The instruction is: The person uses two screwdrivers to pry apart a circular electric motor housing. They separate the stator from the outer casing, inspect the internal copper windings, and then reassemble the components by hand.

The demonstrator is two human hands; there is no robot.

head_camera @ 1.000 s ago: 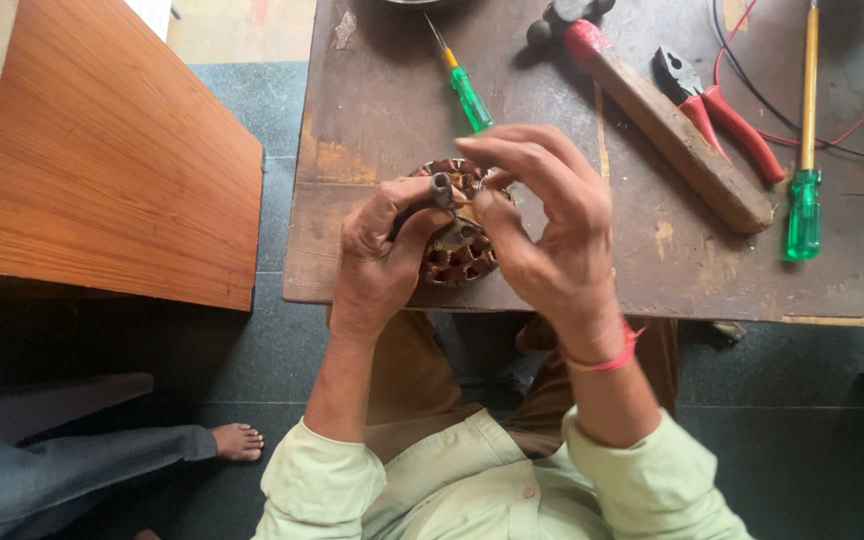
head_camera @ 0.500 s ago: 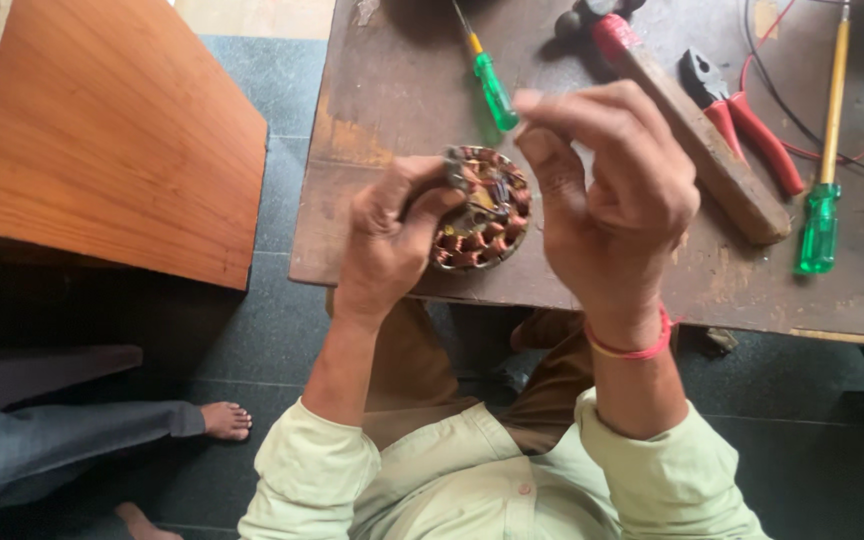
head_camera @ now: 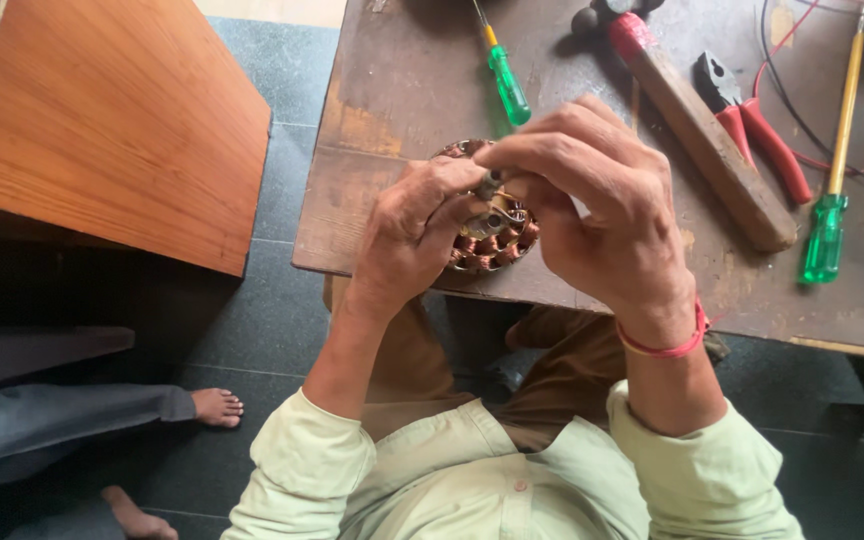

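Round stator (head_camera: 487, 245) with copper coils around its rim, small metal shaft (head_camera: 489, 184) sticking up at centre, tilted toward the camera, held above the near worktop (head_camera: 392, 90) edge, mostly hidden between both hands

The wound stator (head_camera: 492, 240) sits above the desk's (head_camera: 392, 90) near edge, between both hands. Behind it lies a short screwdriver (head_camera: 508, 82); toward the right edge come hammer (head_camera: 697, 140), pliers (head_camera: 752, 130), then a long screwdriver (head_camera: 832, 170)
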